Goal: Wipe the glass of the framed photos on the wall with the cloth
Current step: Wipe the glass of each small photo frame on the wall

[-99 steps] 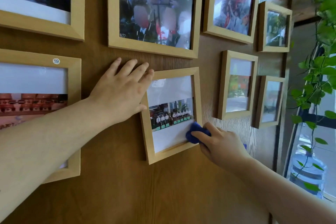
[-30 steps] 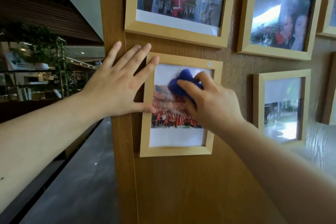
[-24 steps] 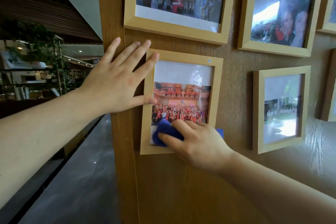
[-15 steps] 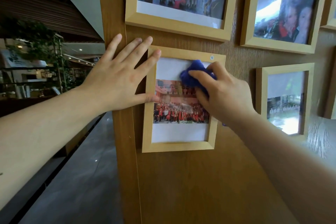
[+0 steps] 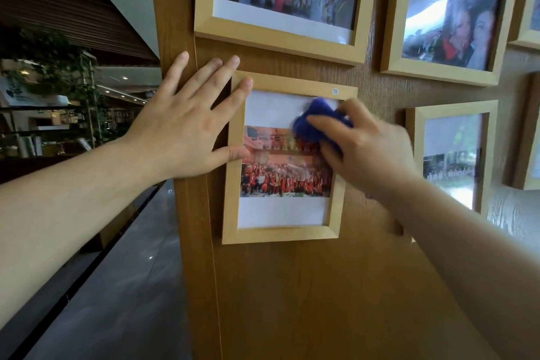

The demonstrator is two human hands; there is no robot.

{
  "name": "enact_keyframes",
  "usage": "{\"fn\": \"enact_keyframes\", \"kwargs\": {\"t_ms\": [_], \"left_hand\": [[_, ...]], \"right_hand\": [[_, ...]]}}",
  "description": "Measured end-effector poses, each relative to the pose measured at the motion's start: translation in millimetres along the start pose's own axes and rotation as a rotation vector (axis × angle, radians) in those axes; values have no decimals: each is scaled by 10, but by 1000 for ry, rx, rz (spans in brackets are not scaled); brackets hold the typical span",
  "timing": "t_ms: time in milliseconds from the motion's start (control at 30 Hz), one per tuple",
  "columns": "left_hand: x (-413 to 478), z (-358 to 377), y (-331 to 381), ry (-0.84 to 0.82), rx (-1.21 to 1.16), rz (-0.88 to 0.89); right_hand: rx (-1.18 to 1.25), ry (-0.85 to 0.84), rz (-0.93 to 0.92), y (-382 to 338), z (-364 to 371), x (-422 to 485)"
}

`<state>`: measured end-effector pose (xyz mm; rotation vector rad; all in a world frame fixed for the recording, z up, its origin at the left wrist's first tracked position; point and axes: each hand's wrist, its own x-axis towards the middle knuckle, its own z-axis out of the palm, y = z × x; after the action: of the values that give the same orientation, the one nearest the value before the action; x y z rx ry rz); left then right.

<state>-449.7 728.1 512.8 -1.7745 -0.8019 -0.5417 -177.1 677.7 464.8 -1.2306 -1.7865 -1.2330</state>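
A light wooden photo frame [image 5: 230, 213] marked 19 hangs on the brown wooden wall [image 5: 292, 301]; its photo shows a group in red. My left hand [image 5: 187, 131] lies flat with spread fingers against the wall and the frame's upper left edge. My right hand [image 5: 359, 149] presses a bunched blue cloth [image 5: 315, 123] onto the upper right part of this frame's glass. The hand and cloth look motion-blurred.
More framed photos hang around: one above [image 5: 277, 35], one at the upper right [image 5: 444, 70], one to the right [image 5: 415, 155]. The wall's left edge [image 5: 187, 242] drops to a dark floor [image 5: 102, 301], with plants and shelves in the far room.
Since 3.3 s ago I have shifted left from another frame to frame 19. In the last second the cloth swept down the glass, then back up, and sits slightly lower now.
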Motion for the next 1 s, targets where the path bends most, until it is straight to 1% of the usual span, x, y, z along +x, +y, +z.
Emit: {"fn": "enact_keyframes", "kwargs": {"t_ms": [33, 100, 200, 267, 300, 367, 500, 567, 633, 700, 767, 900, 1000], "left_hand": [[0, 2, 0, 3, 0, 0], [0, 2, 2, 5, 1, 1], [7, 4, 2, 3, 2, 2], [2, 11, -7, -2, 6, -3], [5, 15, -8, -4, 7, -6], [9, 15, -7, -6, 6, -7], [9, 2, 2, -9, -1, -9], [8, 0, 10, -9, 1, -13], [3, 1, 16, -11, 4, -14], [-2, 0, 17, -7, 4, -15], [-1, -4, 12, -7, 5, -13], [8, 7, 5, -4, 5, -11], [5, 13, 10, -3, -4, -13]], "right_hand": [[-5, 19, 45, 33, -17, 28], [-7, 16, 24, -39, 4, -24], [35, -119, -180, -374, 86, -319], [13, -234, -341, -546, 146, -527], [-5, -281, -377, -554, 148, -573], [-16, -273, -350, -428, 108, -519], [-89, -78, -112, 8, -70, -168], [-120, -63, -27, 112, -116, -66], [-160, -53, -15, 86, -84, -96], [-166, -71, -2, -23, -57, -207], [-150, -132, -18, -140, -13, -379], [-101, -290, -130, -343, 80, -768], [-101, -346, -175, -403, 108, -916]]}}
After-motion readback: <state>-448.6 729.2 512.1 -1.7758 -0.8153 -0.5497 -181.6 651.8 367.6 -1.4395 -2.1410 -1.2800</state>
